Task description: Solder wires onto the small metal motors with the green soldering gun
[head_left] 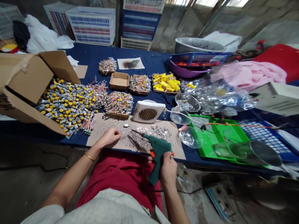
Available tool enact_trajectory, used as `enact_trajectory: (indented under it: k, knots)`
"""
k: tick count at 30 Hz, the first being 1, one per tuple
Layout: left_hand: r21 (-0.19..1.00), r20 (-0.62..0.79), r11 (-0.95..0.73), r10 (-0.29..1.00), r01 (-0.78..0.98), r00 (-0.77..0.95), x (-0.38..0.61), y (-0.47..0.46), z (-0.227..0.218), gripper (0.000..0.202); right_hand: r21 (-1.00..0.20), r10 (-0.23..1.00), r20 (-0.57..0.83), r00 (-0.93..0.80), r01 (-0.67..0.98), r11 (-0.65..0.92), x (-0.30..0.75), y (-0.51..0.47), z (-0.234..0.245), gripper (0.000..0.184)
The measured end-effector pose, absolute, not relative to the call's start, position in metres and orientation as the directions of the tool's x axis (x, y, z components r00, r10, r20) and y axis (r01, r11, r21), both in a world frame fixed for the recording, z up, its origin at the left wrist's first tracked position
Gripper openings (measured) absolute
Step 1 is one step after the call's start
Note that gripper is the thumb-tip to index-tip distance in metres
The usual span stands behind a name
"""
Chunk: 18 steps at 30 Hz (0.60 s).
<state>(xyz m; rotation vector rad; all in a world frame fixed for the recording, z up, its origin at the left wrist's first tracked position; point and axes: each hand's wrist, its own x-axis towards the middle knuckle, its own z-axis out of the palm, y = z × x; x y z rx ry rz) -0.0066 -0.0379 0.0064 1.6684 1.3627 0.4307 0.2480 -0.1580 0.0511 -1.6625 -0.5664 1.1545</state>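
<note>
A person sits at a long table covered in dark blue cloth (149,62), a red cloth (121,177) across their lap. Their right hand (168,169) is clamped around the grip of a green plastic soldering gun (158,152), which has a small orange trigger and a slim metal tip pointing left, held just above a sheet of brown cardboard (109,124). The cardboard is littered with dark specks and silvery scraps.

Their left hand (108,137), wearing a thin gold bangle (90,156), rests on the cardboard's near edge. Its fingers are drawn together on a thin silver-coloured strand (123,136), too fine to identify exactly, which points toward the gun's tip without touching it.

Beyond the cardboard stands a white plastic vented box (148,111). Further left, a heap of small silver motors with yellow ends and colored wires (67,105) spills from an open brown carton (28,77). Shallow trays hold more wired motors (119,103) and yellow plastic parts (165,82). To the right lie a bright green plastic tray (217,137) and clear round plastic dishes (187,102).
</note>
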Motion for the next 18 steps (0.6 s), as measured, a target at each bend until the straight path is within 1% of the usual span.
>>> enact_trajectory:
  k: [3, 5, 8, 13, 15, 18]
  knots:
    - [0.815, -0.275, 0.026, 0.896, 0.579, 0.347, -0.007, -0.037, 0.008, 0.021, -0.9, 0.788, -0.43, 0.44, -0.138, -0.414, 0.249, -0.158, 0.05, 0.067]
    - [0.795, -0.263, 0.001, 0.902, 0.607, 0.343, -0.006, -0.037, 0.009, 0.022, -0.902, 0.791, -0.425, 0.44, -0.137, -0.408, 0.249, -0.159, 0.05, 0.066]
    - [0.726, -0.213, -0.054, 0.93, 0.686, 0.299, -0.003, -0.042, 0.01, 0.019, -0.903, 0.789, -0.429, 0.44, -0.167, -0.397, 0.246, -0.16, 0.05, 0.067]
    - [0.594, -0.054, -0.173, 0.966, 0.786, 0.253, 0.007, -0.052, 0.007, 0.014, -0.906, 0.797, -0.423, 0.43, -0.199, -0.374, 0.244, -0.162, 0.045, 0.066]
    - [0.544, -0.051, -0.176, 0.969, 0.82, 0.242, 0.012, -0.054, 0.005, 0.014, -0.904, 0.795, -0.428, 0.43, -0.218, -0.369, 0.244, -0.163, 0.042, 0.067]
    - [0.485, -0.085, -0.145, 0.974, 0.862, 0.212, 0.015, -0.052, 0.003, 0.015, -0.898, 0.789, -0.438, 0.431, -0.247, -0.364, 0.246, -0.165, 0.04, 0.069]
